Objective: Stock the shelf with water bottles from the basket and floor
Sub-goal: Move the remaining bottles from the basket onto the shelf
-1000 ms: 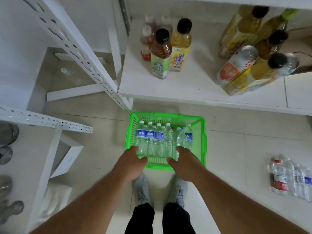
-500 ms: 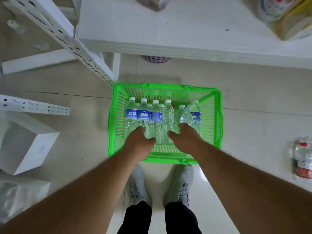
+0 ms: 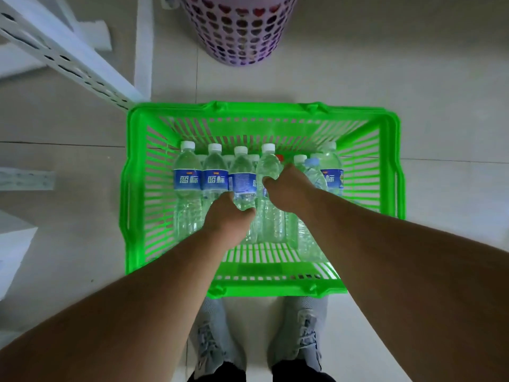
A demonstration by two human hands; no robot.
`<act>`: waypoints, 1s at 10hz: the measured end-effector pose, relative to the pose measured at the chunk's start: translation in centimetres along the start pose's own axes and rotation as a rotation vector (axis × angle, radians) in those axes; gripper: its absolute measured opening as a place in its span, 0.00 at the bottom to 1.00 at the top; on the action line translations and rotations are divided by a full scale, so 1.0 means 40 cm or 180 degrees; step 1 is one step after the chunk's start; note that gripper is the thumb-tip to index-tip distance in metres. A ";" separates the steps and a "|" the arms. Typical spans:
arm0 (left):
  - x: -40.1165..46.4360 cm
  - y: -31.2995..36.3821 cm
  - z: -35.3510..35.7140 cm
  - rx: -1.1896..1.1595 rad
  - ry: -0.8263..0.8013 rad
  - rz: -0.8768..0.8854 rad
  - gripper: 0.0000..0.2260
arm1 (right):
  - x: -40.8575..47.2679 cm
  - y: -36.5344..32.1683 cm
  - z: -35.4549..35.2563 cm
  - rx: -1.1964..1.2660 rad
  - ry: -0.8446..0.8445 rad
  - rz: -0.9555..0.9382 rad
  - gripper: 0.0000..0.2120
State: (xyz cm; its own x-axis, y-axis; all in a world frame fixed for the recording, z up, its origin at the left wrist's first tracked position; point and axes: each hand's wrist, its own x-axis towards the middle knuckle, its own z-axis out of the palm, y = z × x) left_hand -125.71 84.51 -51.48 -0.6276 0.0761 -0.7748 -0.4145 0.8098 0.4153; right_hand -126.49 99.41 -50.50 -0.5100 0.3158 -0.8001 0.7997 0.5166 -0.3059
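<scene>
A green plastic basket (image 3: 137, 188) stands on the floor just beyond my feet. Several clear water bottles with blue labels lie in it, white caps pointing away from me. My left hand (image 3: 227, 220) grips the third bottle from the left (image 3: 242, 177), fingers curled round its lower body. My right hand (image 3: 289, 187) grips the neighbouring bottle (image 3: 268, 164) near its shoulder. More bottles (image 3: 329, 172) lie under and to the right of my right hand, partly hidden. The shelf board is out of view.
A purple perforated bin (image 3: 237, 28) stands on the floor past the basket. White slotted shelf uprights (image 3: 68, 59) slant across the upper left. A white block (image 3: 13, 252) sits at the left edge. My grey shoes (image 3: 214, 340) stand right behind the basket.
My head has tilted down and closer, so the shelf and loose floor bottles left the view. Both hands moved forward from the basket's near side and closed round two bottles.
</scene>
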 end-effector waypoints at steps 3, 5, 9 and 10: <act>0.075 -0.001 0.066 -0.0208 0.0247 -0.0452 0.25 | 0.144 0.012 0.065 0.0297 0.0008 0.0311 0.14; 0.097 -0.009 0.095 -0.0114 0.0494 -0.0633 0.26 | 0.167 0.007 0.069 0.0419 -0.0152 0.0399 0.35; 0.006 0.001 0.035 -0.1359 0.0289 -0.0847 0.14 | 0.021 0.022 -0.025 0.0729 0.0053 -0.0026 0.30; -0.080 0.022 -0.050 -0.1694 -0.0122 -0.0666 0.08 | -0.069 -0.010 -0.077 0.0700 0.0214 -0.0232 0.18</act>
State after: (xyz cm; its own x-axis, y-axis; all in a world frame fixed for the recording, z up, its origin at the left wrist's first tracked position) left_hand -125.38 83.83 -47.67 -0.4762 -0.0253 -0.8790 -0.8083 0.4062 0.4262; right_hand -126.36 100.79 -46.58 -0.5829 0.3402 -0.7379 0.8061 0.3566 -0.4723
